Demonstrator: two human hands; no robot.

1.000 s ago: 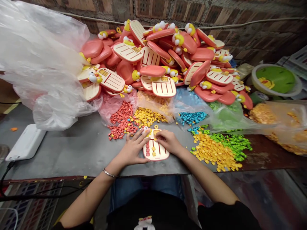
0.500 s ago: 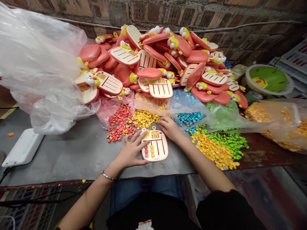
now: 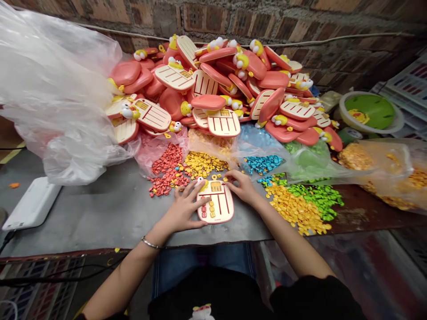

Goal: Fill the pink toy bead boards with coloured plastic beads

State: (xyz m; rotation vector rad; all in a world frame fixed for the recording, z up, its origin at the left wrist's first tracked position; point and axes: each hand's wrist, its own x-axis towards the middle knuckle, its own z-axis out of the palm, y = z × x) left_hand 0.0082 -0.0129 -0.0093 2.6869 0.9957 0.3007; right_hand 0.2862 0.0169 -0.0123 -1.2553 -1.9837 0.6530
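Head view: left hand [image 3: 185, 209], fingers spread and open, rests on the left edge of a cream-and-coral plastic toy board [image 3: 222, 211], which lies flat on a grey table [image 3: 100, 213]. Right hand [image 3: 242, 186] curls at the board's top right corner, just beside it; whether it has hold of a small piece cannot be told. Small red and yellow pieces sit in the board's lower left. Loose red [image 3: 168, 171], yellow [image 3: 203, 164] and blue [image 3: 263, 163] pieces lie just beyond the hands, with a yellow and green pile [image 3: 300, 204] to the right. A heap of matching boards [image 3: 213, 75] rises against a brick wall [image 3: 207, 18]. A bracelet [image 3: 150, 242] circles the left wrist.
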